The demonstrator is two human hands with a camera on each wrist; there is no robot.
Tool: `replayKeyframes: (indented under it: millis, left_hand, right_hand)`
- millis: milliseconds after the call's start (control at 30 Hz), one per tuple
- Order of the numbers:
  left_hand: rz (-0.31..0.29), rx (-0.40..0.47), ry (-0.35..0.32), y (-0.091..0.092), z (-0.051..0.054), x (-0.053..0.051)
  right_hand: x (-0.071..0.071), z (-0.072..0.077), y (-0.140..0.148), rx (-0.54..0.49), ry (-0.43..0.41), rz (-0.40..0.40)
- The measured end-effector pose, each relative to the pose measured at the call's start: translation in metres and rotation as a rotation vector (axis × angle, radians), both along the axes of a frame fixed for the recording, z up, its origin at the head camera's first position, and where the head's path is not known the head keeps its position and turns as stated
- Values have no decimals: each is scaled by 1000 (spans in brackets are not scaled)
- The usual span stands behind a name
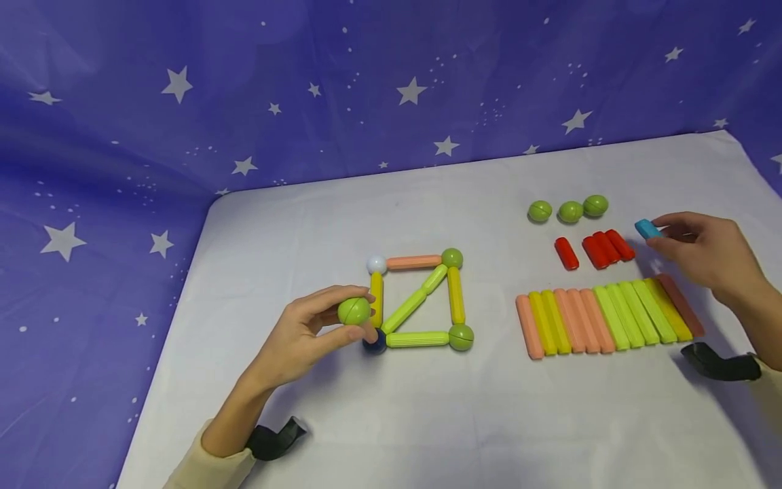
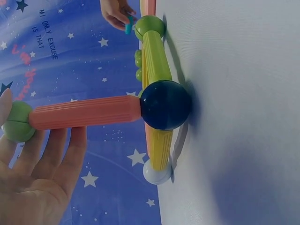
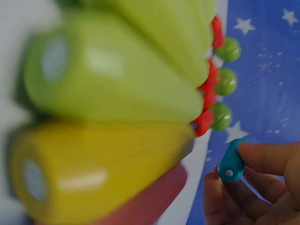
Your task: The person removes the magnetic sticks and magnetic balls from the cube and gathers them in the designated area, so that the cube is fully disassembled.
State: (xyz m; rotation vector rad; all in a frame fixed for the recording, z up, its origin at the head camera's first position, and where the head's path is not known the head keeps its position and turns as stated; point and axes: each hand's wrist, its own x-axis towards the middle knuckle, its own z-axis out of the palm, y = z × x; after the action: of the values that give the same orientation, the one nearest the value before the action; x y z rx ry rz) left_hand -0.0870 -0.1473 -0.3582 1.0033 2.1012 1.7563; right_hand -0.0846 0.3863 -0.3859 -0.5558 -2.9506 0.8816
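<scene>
My left hand (image 1: 299,339) pinches a green ball (image 1: 354,311) between thumb and fingers. In the left wrist view that ball caps a salmon magnetic rod (image 2: 86,112), which stands up from a dark blue ball (image 2: 166,105). The blue ball is one corner of a flat square of rods, with a white ball (image 1: 377,264) and two green balls at the other corners and a lime diagonal (image 1: 406,311) across it. Over at the right, my right hand (image 1: 711,251) pinches a short blue magnetic rod (image 1: 647,229), held just off the short red rods.
Long rods (image 1: 586,319) in salmon, yellow, lime and dark red lie side by side on the white tabletop (image 1: 427,414). Behind them are several short red rods (image 1: 567,253) and three loose green balls (image 1: 571,211). A starry purple cloth (image 1: 366,81) hangs at the back.
</scene>
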Motion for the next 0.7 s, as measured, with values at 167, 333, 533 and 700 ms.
replayKeyframes:
  millis: [167, 333, 533, 700]
  left_hand:
    - [8, 2, -4, 1, -1, 0]
    - [11, 4, -10, 2, -2, 0]
    - [22, -4, -22, 1, -3, 0]
    - [36, -13, -21, 1, -4, 1]
  right_hand:
    - [-12, -4, 9, 26, -50, 72]
    - [-15, -7, 10, 29, -98, 119]
    - [-18, -10, 10, 44, -123, 124]
    - [-20, -11, 12, 45, -130, 134]
